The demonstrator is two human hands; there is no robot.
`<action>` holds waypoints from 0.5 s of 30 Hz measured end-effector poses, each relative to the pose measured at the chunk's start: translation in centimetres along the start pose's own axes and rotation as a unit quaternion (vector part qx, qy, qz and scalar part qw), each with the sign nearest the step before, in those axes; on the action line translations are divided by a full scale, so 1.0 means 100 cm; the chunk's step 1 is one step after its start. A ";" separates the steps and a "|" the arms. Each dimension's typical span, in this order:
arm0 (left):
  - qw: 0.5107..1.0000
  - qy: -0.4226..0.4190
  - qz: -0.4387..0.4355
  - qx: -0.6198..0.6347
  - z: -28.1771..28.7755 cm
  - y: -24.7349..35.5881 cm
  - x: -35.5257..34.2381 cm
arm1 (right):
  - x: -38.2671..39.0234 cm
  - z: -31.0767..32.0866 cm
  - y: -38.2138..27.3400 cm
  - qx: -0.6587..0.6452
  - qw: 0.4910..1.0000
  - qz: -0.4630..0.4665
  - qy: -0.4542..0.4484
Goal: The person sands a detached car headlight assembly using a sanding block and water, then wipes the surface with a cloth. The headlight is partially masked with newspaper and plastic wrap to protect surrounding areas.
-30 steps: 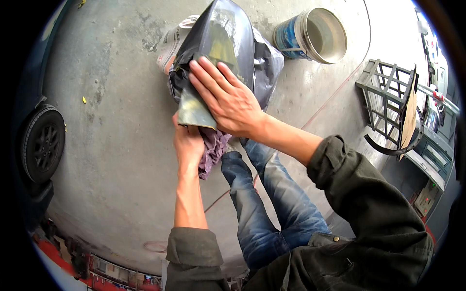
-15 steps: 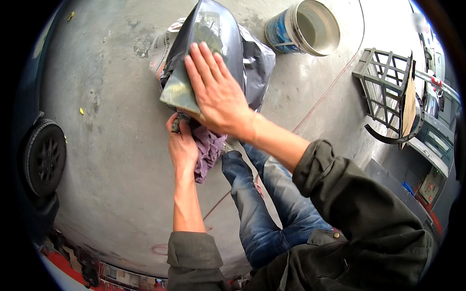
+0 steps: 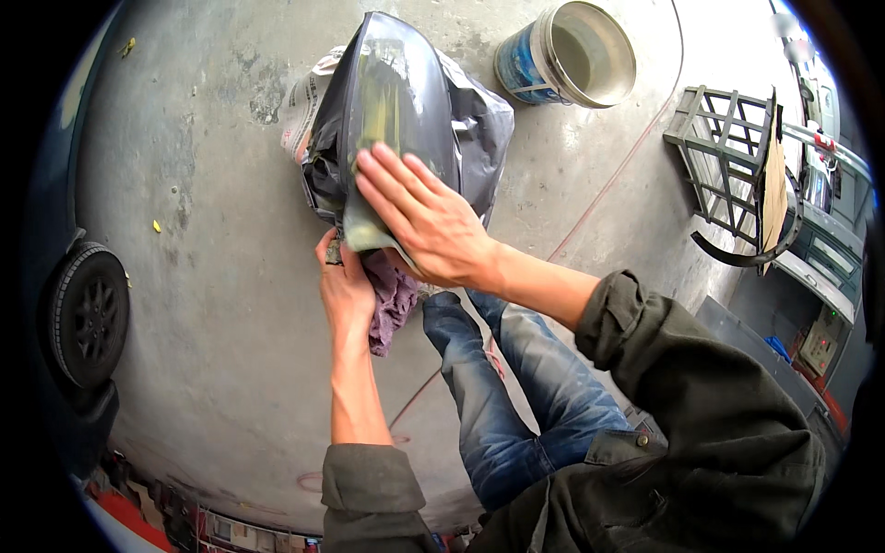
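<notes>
A glossy, elongated lamp-like part with a smooth dark cover (image 3: 406, 69), probably a car headlight, has yellowish streaks along its surface. Crumpled dark plastic (image 3: 481, 115) surrounds it. My right hand (image 3: 429, 217) lies flat on its near part, fingers stretched out and pointing up-left. Beneath that palm is a thin greenish-yellow sheet (image 3: 361, 226), bent over the near edge; its material is unclear. My left hand (image 3: 346, 281) is closed around the near end of the headlight, its grip partly hidden. A purple cloth (image 3: 395, 300) hangs beside my left hand.
A white and blue bucket (image 3: 539, 60) stands at the far right of the headlight. Further right are a grey metal-barred frame (image 3: 714, 152) and a curved black strip (image 3: 737, 264). A car wheel (image 3: 89, 313) is at left. A thin hose (image 3: 608, 184) crosses the concrete floor.
My right hand has slid toward me and a little right along the headlight, uncovering yellow streaks. The sheet under it has shifted along and bends more. My left hand keeps its grip.
</notes>
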State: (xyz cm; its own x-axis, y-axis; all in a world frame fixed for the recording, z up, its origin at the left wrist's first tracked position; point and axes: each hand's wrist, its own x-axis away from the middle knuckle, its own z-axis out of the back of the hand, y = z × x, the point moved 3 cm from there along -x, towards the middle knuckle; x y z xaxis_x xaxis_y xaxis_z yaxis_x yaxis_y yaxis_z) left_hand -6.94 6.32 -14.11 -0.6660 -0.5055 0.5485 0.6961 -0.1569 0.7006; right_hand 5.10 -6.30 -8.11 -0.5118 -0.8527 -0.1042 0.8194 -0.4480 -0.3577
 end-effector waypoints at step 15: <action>1.000 0.004 0.005 -0.011 -0.003 -0.007 -0.002 | -0.030 0.005 0.005 -0.034 0.996 -0.076 0.026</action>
State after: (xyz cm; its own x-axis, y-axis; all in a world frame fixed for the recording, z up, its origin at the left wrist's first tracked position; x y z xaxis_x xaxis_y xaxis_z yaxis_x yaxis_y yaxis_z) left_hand -7.17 6.31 -14.83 -0.6564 -0.5147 0.5516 0.7087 -0.1701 0.6847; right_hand 7.13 -4.09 -7.55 -0.6425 -0.7608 -0.0922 0.7132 -0.5495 -0.4353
